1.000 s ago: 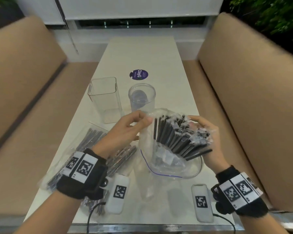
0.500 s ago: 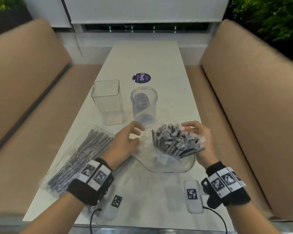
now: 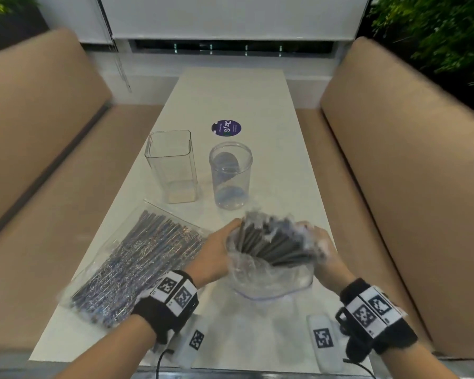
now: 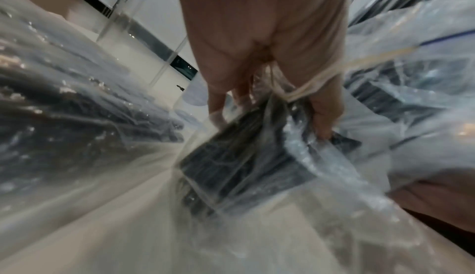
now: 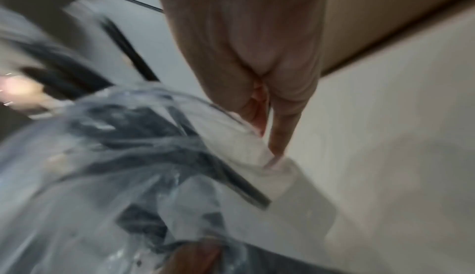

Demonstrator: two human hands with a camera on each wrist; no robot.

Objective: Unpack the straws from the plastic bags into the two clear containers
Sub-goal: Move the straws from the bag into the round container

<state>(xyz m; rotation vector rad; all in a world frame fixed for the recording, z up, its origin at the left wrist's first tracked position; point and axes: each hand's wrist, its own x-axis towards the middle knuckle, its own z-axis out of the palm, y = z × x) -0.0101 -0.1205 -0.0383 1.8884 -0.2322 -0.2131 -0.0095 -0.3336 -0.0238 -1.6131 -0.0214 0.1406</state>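
A bundle of black wrapped straws [image 3: 271,243] sticks up out of an open clear plastic bag [image 3: 268,283] near the table's front. My left hand [image 3: 222,242] grips the bundle's left side through the plastic, thumb and fingers curled round it in the left wrist view [image 4: 270,116]. On the bundle's right side my right hand [image 3: 322,250] holds it, with crumpled plastic over the fingers [image 5: 276,146]. A second bag of straws [image 3: 137,263] lies flat to the left. Behind stand a square clear container [image 3: 173,165] and a round clear container [image 3: 230,173], both without straws.
A purple sticker [image 3: 226,128] lies on the white table [image 3: 244,94] beyond the containers. Two white marker blocks [image 3: 193,340] [image 3: 323,339] with cables sit at the near edge. Tan bench seats [image 3: 394,160] flank the table on both sides.
Both hands have come down toward the table with the bundle. My left hand moved from the bag's rim to the bundle's left side. The bag has slid lower round the straws.
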